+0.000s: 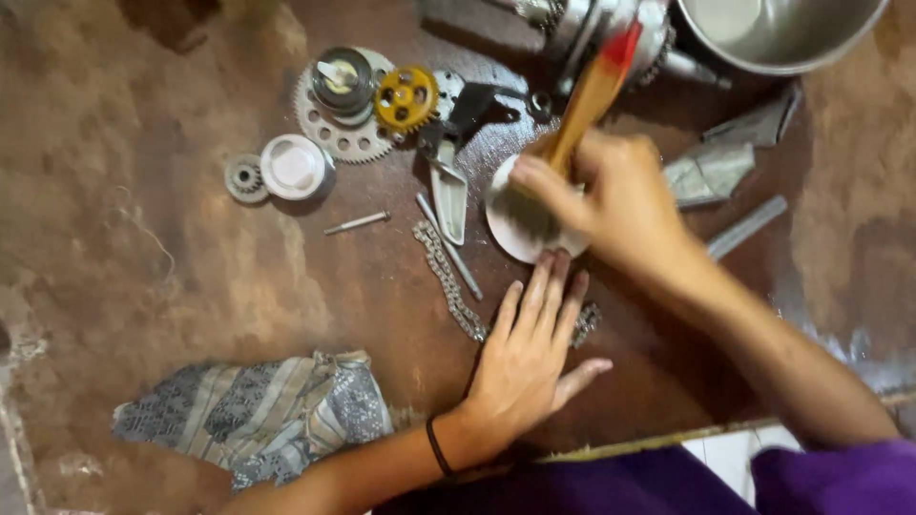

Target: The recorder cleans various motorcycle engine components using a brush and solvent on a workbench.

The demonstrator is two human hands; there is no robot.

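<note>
Head view. Right hand (611, 195) grips a wooden-handled brush (584, 105), fingers curled tight round the lower handle, bristles pressed onto a round pale disc part (510, 224) lying on the oily brown work surface (191, 257). Left hand (530, 353) lies flat, fingers together and extended, tips touching the disc's near edge to pin it.

Judgement: the scrubbing goes best with short strokes and firm left-hand pressure, so the disc does not skid on the slick surface; fingertips should stay clear of the bristles.

Disc looks whitish, shallow, partly hidden under the brush; detail blurred.

A drive chain (448, 277) runs just left of the left hand. Beyond it: toothed gear (334, 133), yellow sprocket (406, 97), steel bowl (782, 29), striped rag (258, 410).
</note>
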